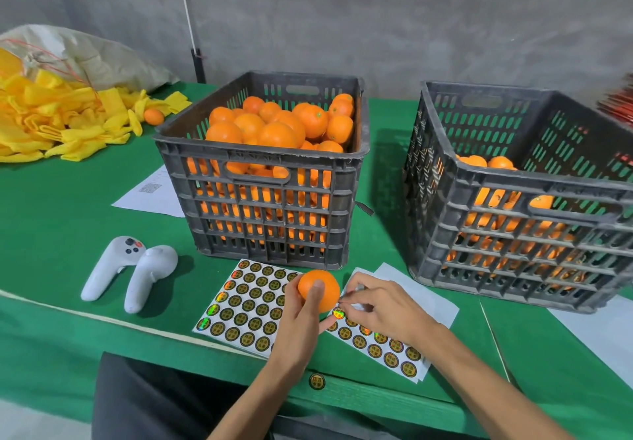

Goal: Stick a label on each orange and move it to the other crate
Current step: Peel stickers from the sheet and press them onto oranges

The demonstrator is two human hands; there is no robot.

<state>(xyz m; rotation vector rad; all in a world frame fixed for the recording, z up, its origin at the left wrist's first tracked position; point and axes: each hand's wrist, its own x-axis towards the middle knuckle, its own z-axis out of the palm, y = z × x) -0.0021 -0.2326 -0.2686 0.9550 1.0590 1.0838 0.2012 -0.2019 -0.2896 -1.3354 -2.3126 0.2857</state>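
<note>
My left hand grips an orange just above the near sticker sheets. Beside it, my right hand pinches a round gold label at the top edge of the right sticker sheet. A fuller sticker sheet lies to the left, partly under my left hand. Behind them stands a dark crate heaped with oranges. A second dark crate at the right holds a lower layer of oranges.
Two white controllers lie on the green table at the left. Yellow foam nets are piled at the far left with a lone orange and a sack. White papers lie beside the crates. One label is stuck on the table's front edge.
</note>
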